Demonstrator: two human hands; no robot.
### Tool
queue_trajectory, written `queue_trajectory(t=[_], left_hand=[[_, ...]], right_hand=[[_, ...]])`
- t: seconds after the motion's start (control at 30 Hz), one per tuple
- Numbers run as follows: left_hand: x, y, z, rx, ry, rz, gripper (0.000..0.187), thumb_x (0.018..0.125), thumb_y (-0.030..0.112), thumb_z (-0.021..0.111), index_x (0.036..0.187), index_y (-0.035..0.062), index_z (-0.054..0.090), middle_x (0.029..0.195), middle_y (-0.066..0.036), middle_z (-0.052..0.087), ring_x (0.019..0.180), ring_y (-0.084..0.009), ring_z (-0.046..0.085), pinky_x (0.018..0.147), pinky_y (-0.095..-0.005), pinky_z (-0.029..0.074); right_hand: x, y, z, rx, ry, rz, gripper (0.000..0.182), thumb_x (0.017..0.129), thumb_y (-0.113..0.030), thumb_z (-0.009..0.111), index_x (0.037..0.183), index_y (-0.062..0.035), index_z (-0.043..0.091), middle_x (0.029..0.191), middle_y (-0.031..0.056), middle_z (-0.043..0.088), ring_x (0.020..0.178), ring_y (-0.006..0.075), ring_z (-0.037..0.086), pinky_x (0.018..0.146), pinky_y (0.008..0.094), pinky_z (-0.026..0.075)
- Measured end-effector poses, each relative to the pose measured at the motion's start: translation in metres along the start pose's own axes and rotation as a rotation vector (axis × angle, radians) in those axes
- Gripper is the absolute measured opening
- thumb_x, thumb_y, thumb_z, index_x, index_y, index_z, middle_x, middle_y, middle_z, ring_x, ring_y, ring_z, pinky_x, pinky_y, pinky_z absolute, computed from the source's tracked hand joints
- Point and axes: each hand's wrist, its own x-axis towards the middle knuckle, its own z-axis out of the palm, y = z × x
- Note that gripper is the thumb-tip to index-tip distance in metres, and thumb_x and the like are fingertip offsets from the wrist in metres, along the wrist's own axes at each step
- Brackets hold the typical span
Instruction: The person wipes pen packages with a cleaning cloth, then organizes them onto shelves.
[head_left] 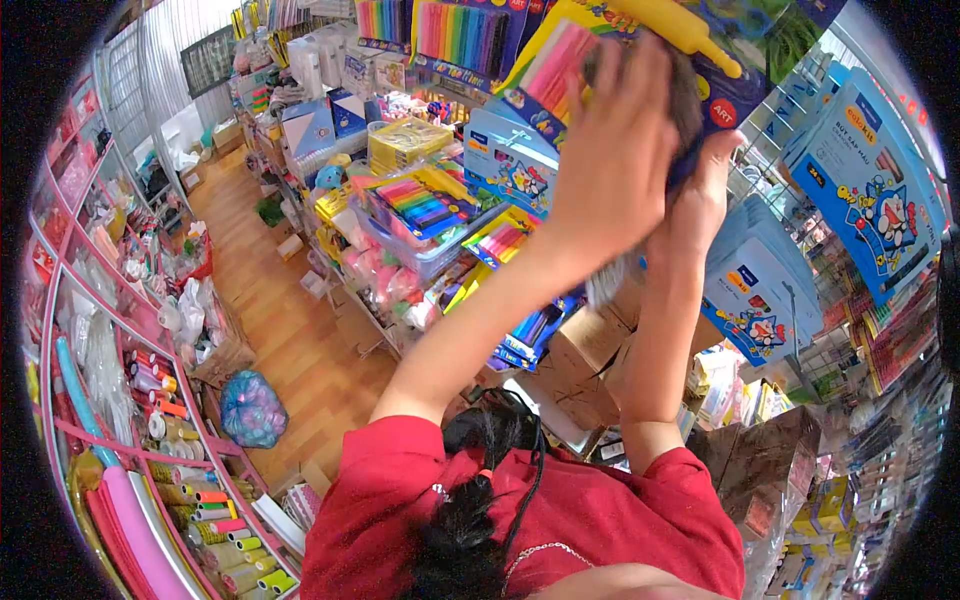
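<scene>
A modelling clay pack with coloured sticks and a yellow rolling pin is raised at the top of the head view. My right hand grips its lower edge, thumb up along the front near the red "ART" circle. Across the pack's face lies my left hand, blurred, fingers reaching upward. Under those fingers a dark cloth-like piece shows on both sides, pressed against the pack; I cannot tell exactly what it is. Below, similar clay packs lie on a plastic bin.
Blue crayon cases hang on the right, close to my right arm. Cardboard boxes stand below my forearms. A pink shelf with thread spools lines the left. Along the wooden floor sits a bag of shiny balls.
</scene>
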Motion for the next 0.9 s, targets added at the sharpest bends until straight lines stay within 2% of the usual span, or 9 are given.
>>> queue_trajectory(t=[0.1, 0.23, 0.37, 0.4, 0.5, 0.53, 0.63, 0.8, 0.9], left_hand=[[0.023, -0.028, -0.010, -0.181, -0.001, -0.117, 0.039, 0.089, 0.013, 0.037, 0.122, -0.0079, 0.042, 0.131, -0.024, 0.037, 0.124, -0.0443, 0.028, 0.101, -0.0528, 0.020], [0.008, -0.041, 0.004, -0.209, 0.084, -0.180, 0.042, 0.093, 0.018, 0.032, 0.129, -0.0029, 0.037, 0.139, -0.021, 0.029, 0.130, -0.0402, 0.019, 0.106, -0.0396, 0.019], [-0.014, -0.008, 0.005, -0.153, 0.087, -0.231, 0.042, 0.091, 0.014, 0.036, 0.130, -0.0030, 0.035, 0.141, -0.019, 0.025, 0.131, -0.0408, 0.017, 0.107, -0.0404, 0.016], [-0.023, 0.003, 0.006, -0.213, -0.011, -0.173, 0.046, 0.089, 0.013, 0.039, 0.129, -0.0089, 0.031, 0.141, -0.025, 0.018, 0.129, -0.0473, 0.012, 0.105, -0.0514, 0.012], [-0.026, 0.028, 0.002, -0.134, -0.147, -0.088, 0.047, 0.089, 0.013, 0.041, 0.130, -0.0072, 0.032, 0.140, -0.025, 0.022, 0.129, -0.0461, 0.015, 0.105, -0.0514, 0.016], [-0.017, 0.025, 0.004, -0.068, -0.055, -0.097, 0.045, 0.089, 0.012, 0.040, 0.129, -0.0080, 0.033, 0.139, -0.025, 0.023, 0.128, -0.0460, 0.017, 0.105, -0.0498, 0.018], [0.011, 0.000, 0.007, 0.047, 0.144, -0.154, 0.042, 0.091, 0.011, 0.036, 0.124, -0.0134, 0.035, 0.134, -0.030, 0.029, 0.125, -0.0471, 0.024, 0.103, -0.0475, 0.022], [0.040, -0.059, -0.001, -0.137, 0.046, -0.490, 0.042, 0.093, 0.019, 0.032, 0.120, -0.0107, 0.042, 0.119, -0.031, 0.045, 0.110, -0.0445, 0.044, 0.094, -0.0421, 0.037], [0.011, -0.038, 0.009, -0.091, 0.119, -0.377, 0.039, 0.092, 0.017, 0.035, 0.126, -0.0030, 0.040, 0.128, -0.027, 0.038, 0.120, -0.0419, 0.034, 0.099, -0.0400, 0.031]], right_hand=[[-0.001, 0.005, 0.002, 0.083, -0.052, -0.064, 0.051, 0.093, -0.041, 0.033, 0.128, -0.0036, 0.035, 0.126, 0.0087, 0.045, 0.117, 0.0211, 0.042, 0.101, 0.0372, 0.032], [-0.002, 0.014, -0.004, -0.008, -0.008, -0.127, 0.049, 0.093, -0.039, 0.035, 0.127, -0.0039, 0.036, 0.123, 0.0083, 0.047, 0.115, 0.0215, 0.044, 0.100, 0.0378, 0.034], [0.004, 0.004, -0.009, 0.025, 0.073, -0.113, 0.050, 0.093, -0.040, 0.034, 0.126, -0.0029, 0.037, 0.121, 0.0090, 0.049, 0.112, 0.0224, 0.047, 0.098, 0.0379, 0.036], [0.004, -0.004, -0.003, 0.051, 0.046, -0.100, 0.054, 0.093, -0.043, 0.033, 0.125, -0.0008, 0.039, 0.120, 0.0095, 0.050, 0.110, 0.0227, 0.049, 0.095, 0.0368, 0.039], [0.015, 0.003, -0.035, -0.085, 0.009, 0.075, 0.060, 0.093, -0.047, 0.031, 0.128, 0.0024, 0.035, 0.128, 0.0098, 0.042, 0.116, 0.0206, 0.041, 0.101, 0.0332, 0.028], [0.010, 0.006, -0.031, 0.007, -0.132, 0.025, 0.061, 0.093, -0.046, 0.031, 0.130, 0.0019, 0.033, 0.131, 0.0099, 0.038, 0.118, 0.0208, 0.038, 0.102, 0.0334, 0.027], [-0.001, 0.004, -0.014, -0.035, 0.006, -0.051, 0.058, 0.092, -0.044, 0.034, 0.131, -0.0002, 0.031, 0.130, 0.0105, 0.041, 0.120, 0.0239, 0.039, 0.104, 0.0385, 0.027], [-0.006, -0.004, -0.015, 0.100, -0.062, -0.011, 0.057, 0.091, -0.044, 0.038, 0.133, -0.0063, 0.030, 0.129, 0.0085, 0.041, 0.117, 0.0225, 0.042, 0.099, 0.0398, 0.034], [-0.004, -0.007, -0.012, 0.078, -0.036, -0.028, 0.057, 0.092, -0.044, 0.035, 0.133, -0.0046, 0.030, 0.130, 0.0085, 0.040, 0.116, 0.0202, 0.042, 0.099, 0.0350, 0.034]])
